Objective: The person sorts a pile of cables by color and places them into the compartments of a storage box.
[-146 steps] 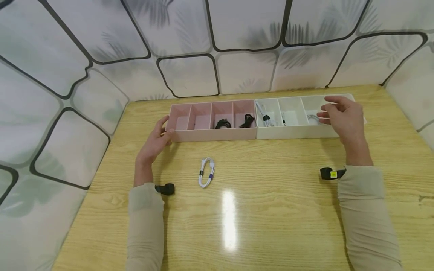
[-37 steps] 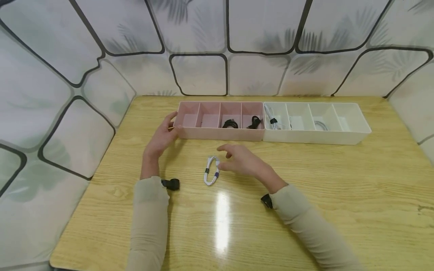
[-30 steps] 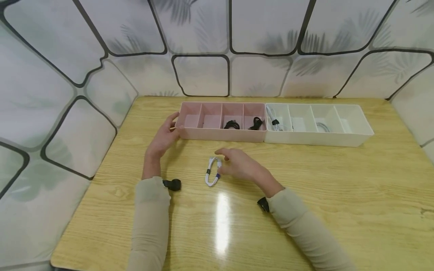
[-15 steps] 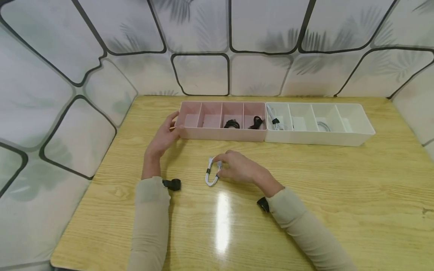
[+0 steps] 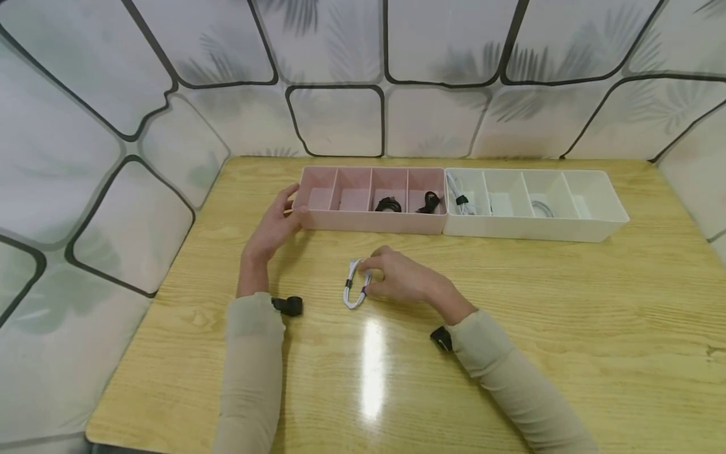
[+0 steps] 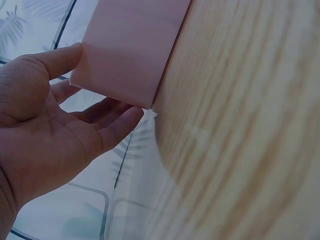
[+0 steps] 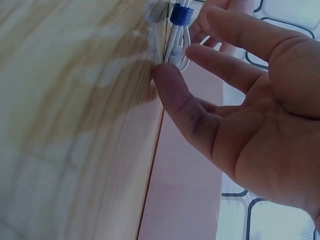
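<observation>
A pink divided box [image 5: 371,222] stands toward the back of the table. My left hand [image 5: 273,230] holds its left end, thumb on the front and fingers bent round the end; in the left wrist view that hand [image 6: 55,115] is at the pink box's corner [image 6: 132,55]. My right hand [image 5: 403,275] is at a coiled white cable [image 5: 349,294] on the table, fingers spread at its right side. In the right wrist view the white cable [image 7: 172,42] has a blue tie [image 7: 181,15], and the right hand's fingertips [image 7: 167,75] are right by it.
A white divided box [image 5: 533,228] adjoins the pink one on the right. Black cables [image 5: 388,204] lie in two pink compartments, and white cables [image 5: 462,205] lie in the white box. A patterned curtain [image 5: 334,120] hangs behind the table [image 5: 510,302].
My right hand came from over the white box to the coiled cable, then its fingers closed in on the coil's upper right. My left hand stayed at the pink box's end.
</observation>
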{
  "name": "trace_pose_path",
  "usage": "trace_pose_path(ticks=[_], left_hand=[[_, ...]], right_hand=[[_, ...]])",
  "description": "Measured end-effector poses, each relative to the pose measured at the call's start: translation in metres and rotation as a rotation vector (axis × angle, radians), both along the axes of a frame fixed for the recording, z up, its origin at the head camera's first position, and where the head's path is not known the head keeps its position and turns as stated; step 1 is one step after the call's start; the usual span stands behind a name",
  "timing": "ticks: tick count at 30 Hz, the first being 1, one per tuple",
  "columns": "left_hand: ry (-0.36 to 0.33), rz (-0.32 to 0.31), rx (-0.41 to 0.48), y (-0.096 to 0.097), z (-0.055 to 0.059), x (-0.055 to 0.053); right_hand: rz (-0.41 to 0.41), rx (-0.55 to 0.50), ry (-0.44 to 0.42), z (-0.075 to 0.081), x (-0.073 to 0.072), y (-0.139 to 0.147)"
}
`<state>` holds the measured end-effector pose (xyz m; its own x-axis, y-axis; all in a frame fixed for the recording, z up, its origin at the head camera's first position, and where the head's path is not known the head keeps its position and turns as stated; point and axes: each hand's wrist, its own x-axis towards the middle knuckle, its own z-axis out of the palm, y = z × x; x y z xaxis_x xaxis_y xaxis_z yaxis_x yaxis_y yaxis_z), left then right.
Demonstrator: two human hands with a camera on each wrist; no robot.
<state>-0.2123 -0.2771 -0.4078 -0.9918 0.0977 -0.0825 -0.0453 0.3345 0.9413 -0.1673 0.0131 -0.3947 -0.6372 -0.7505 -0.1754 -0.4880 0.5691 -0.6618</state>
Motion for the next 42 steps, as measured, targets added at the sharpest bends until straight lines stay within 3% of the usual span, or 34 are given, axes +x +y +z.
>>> trace_pose_path(ticks=[9, 13, 22, 25, 30, 38, 42], left_hand=[[-0.005, 0.0, 0.027, 0.0, -0.001, -0.001], [-0.021, -0.001, 0.03, 0.0, 0.0, -0.002], [-0.045, -0.001, 0.04, 0.011, 0.026, 0.01], [-0.043, 0.001, 0.032, 0.014, 0.03, 0.013], [-0.038, 0.001, 0.021, 0.014, 0.029, 0.013], [-0.037, 0.0, 0.003, 0.014, 0.028, 0.012], [-0.024, 0.006, -0.002, 0.007, 0.013, 0.004]], right_hand=[[0.069, -0.007, 0.027, -0.003, -0.003, 0.002], [0.047, -0.019, 0.018, -0.004, -0.004, 0.003], [0.013, -0.001, -0.025, -0.003, -0.007, 0.004], [0.007, 0.007, -0.027, -0.003, -0.008, 0.003], [0.011, 0.016, -0.047, -0.004, -0.007, 0.002], [0.001, 0.029, 0.005, -0.007, -0.006, 0.002], [0.007, 0.012, 0.029, -0.008, -0.008, 0.003]])
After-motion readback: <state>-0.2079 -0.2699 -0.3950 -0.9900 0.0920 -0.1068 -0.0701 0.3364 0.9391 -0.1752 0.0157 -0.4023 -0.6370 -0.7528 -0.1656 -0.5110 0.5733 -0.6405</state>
